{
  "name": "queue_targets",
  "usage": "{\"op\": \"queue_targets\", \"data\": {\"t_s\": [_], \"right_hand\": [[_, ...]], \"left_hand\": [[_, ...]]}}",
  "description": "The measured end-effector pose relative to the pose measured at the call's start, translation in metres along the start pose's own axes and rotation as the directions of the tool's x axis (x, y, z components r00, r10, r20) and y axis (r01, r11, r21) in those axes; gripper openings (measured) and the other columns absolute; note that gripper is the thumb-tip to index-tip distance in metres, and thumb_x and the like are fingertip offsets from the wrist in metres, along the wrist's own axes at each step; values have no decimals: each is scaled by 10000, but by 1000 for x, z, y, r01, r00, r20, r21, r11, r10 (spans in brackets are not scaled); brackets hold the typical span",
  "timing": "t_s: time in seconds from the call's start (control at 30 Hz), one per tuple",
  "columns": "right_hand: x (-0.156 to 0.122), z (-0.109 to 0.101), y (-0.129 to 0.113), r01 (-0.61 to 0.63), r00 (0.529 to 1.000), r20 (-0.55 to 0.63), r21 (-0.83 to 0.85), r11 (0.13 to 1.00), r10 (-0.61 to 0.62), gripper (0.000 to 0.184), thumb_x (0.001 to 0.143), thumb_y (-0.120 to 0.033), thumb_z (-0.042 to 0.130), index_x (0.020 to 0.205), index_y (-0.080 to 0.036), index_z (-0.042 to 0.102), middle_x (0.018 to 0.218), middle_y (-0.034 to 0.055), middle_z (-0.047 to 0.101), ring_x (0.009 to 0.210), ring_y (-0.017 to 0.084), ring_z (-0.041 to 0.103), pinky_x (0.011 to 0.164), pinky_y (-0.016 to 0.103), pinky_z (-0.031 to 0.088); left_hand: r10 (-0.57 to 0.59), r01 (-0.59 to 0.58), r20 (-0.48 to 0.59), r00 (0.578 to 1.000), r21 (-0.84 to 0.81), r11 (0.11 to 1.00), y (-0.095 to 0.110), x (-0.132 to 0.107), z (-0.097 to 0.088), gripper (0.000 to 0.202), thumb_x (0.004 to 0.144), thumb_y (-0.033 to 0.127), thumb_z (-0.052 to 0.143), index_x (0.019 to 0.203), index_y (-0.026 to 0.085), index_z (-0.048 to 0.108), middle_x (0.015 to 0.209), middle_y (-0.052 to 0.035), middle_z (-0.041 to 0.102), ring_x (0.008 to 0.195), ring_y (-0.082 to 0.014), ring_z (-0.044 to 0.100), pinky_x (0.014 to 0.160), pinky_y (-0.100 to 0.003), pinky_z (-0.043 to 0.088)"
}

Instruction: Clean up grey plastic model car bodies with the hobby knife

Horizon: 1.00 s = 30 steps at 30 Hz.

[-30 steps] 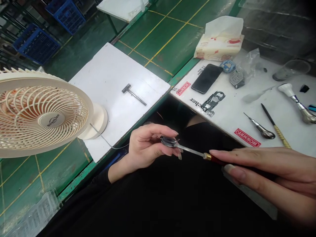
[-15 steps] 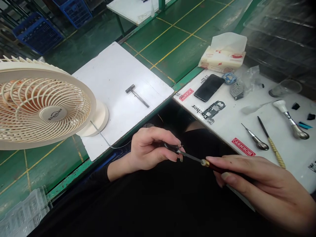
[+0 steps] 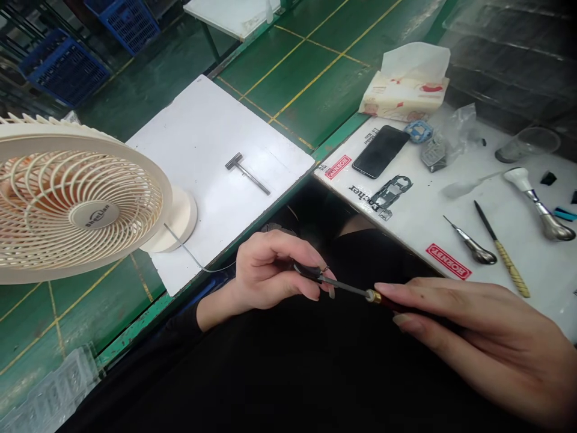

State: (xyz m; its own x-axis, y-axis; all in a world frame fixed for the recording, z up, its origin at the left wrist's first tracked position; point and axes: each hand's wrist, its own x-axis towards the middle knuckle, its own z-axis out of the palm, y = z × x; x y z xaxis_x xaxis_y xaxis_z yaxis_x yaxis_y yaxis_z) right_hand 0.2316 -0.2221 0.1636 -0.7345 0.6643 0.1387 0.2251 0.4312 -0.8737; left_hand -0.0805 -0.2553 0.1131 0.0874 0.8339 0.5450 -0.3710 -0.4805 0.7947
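Between the thumb and fingers of my left hand (image 3: pixel 265 270) is a small dark part (image 3: pixel 307 272), mostly covered by the fingers. My right hand (image 3: pixel 478 331) is closed on the reddish-brown handle of a file (image 3: pixel 345 287), which has a brass collar. The file's narrow grey blade points left, and its tip meets the dark part at my left fingertips. Both hands are above my dark-clothed lap, in the gap by the tables.
A cream fan (image 3: pixel 97 213) stands at left beside a T-shaped metal tool (image 3: pixel 247 174) on a white board (image 3: pixel 202 132). On the right table lie a phone (image 3: pixel 381 151), a tissue pack (image 3: pixel 406 96), a brush (image 3: pixel 538 204), a pointed tool (image 3: pixel 471 240) and a yellow-handled file (image 3: pixel 502 249).
The view has shifted slightly. Both hands keep their grips, and the file still touches the dark part, with only a small shift between them.
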Motion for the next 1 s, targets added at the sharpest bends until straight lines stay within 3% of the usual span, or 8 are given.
{"op": "queue_targets", "data": {"t_s": [0.27,0.4,0.53,0.73,0.9,1.0], "right_hand": [[3,-1,-6,15,999,-46,-53,998,-17,652,1150,-146,765,1681,-524,752,997,-47,887,696,184,820,553,284,621],[-4,0,-7,0,996,-85,-117,993,-10,739,1151,-125,752,1749,-555,686,1099,-35,899,776,219,857,602,336,659],[-8,0,-7,12,994,-104,-173,985,-31,782,1147,-120,777,1786,-551,648,1190,-33,896,870,220,881,700,345,711],[-9,2,-4,35,990,-128,-206,978,-63,785,1144,-128,779,1791,-552,646,1234,-27,902,899,235,893,745,369,749],[-10,3,-4,36,987,-143,-236,971,-72,801,1125,-118,784,1787,-550,658,1247,-27,911,923,276,908,747,412,775],[-11,3,-3,35,988,-136,-251,967,-71,789,1144,-131,754,1795,-563,643,1264,-34,914,953,294,914,753,436,783]], "left_hand": [[-63,66,-26,998,133,989,7,-1,-2,311,1073,185,934,1364,274,869,1101,-99,939,903,-267,939,755,-353,768],[-120,129,-64,991,158,979,9,-2,-4,342,1027,215,988,1347,280,886,1031,-73,924,817,-233,902,709,-325,731],[-206,217,-89,974,129,968,11,-1,-3,329,1011,244,1006,1315,261,882,985,-66,916,779,-221,884,678,-308,709],[-182,187,-61,981,91,978,13,1,0,344,1059,174,936,1381,280,879,1018,-66,921,821,-218,899,707,-306,731],[-252,263,-117,961,91,960,14,0,1,301,1001,259,1023,1262,236,873,969,-70,908,782,-237,905,686,-315,745],[-257,265,-110,960,62,962,17,-1,3,334,1004,197,1007,1308,238,874,997,-65,908,795,-220,905,703,-296,743]]}}
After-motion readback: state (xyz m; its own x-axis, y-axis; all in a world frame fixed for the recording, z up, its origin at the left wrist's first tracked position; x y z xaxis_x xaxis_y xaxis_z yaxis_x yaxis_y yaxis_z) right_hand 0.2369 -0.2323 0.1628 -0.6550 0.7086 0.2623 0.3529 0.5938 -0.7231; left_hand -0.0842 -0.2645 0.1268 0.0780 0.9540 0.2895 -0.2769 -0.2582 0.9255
